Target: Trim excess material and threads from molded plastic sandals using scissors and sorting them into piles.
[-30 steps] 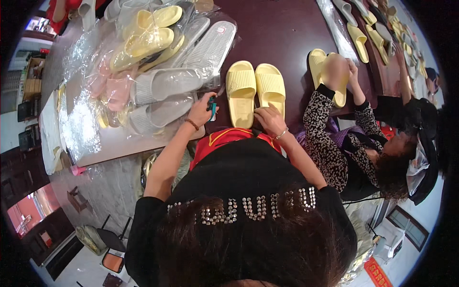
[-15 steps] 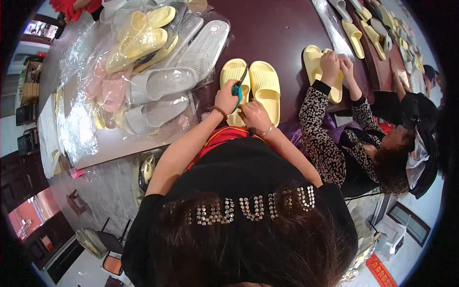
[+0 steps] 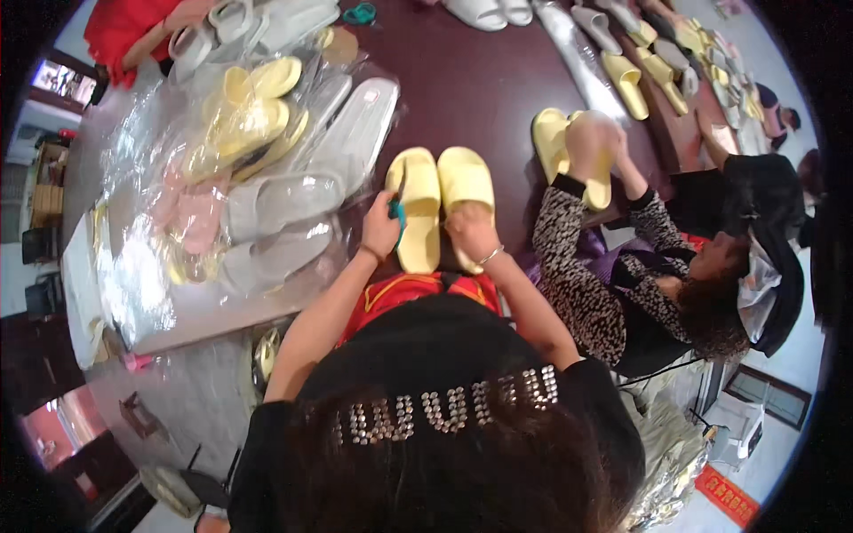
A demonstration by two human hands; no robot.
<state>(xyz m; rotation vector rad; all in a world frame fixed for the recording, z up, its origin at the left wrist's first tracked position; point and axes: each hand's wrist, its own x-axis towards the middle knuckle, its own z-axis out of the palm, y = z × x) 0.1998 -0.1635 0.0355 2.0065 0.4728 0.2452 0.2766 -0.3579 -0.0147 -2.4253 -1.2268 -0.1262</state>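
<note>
A pair of yellow slippers lies side by side on the dark red table in front of me, toes pointing away: the left slipper (image 3: 423, 240) and the right slipper (image 3: 464, 178). My left hand (image 3: 380, 229) grips teal-handled scissors (image 3: 398, 213) at the outer edge of the left slipper. Their dark blades point away over that slipper's strap. Resting at the right slipper, just behind its strap, my right hand (image 3: 473, 233) has its fingers curled and slightly blurred. Whatever those fingers hold is hidden.
To the left, clear plastic bags hold grey slippers (image 3: 284, 200), yellow slippers (image 3: 253, 124) and pink slippers (image 3: 200, 218). A co-worker's hands (image 3: 593, 147) are at another yellow pair (image 3: 550, 133) on the right. Another teal-handled tool (image 3: 360, 13) lies at the far side of the table (image 3: 444, 80).
My right hand has moved from the left slipper to the right one. The scissors have dropped to the left slipper's outer side. The whole view has shifted slightly.
</note>
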